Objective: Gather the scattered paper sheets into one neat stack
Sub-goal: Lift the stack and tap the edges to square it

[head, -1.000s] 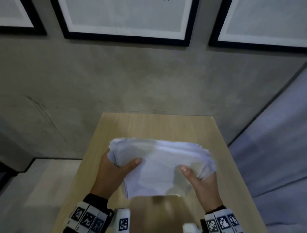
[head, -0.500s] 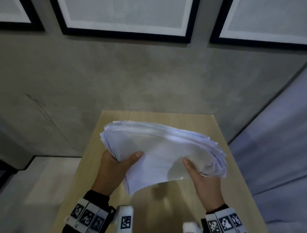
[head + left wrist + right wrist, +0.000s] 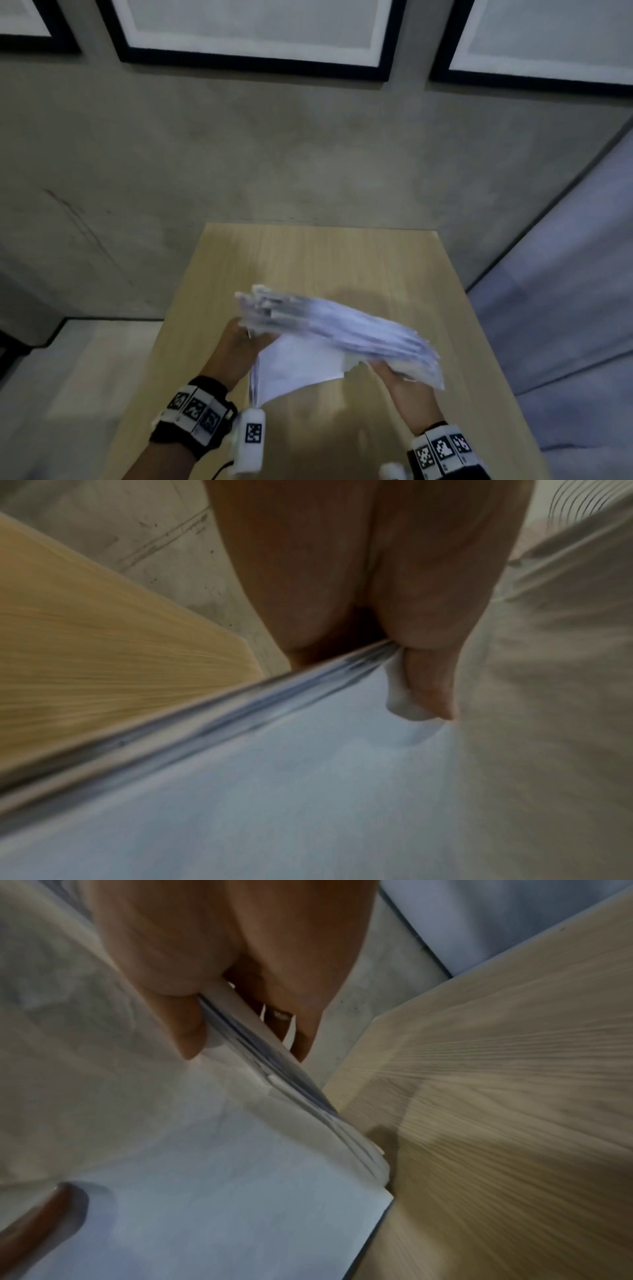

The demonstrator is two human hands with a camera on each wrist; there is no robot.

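Hands near me: my left hand and right hand each grasp one end of one loose paper stack, tilted above the table. I judge it light, floppy, slippery; grip both short edges. Beyond, three frames.
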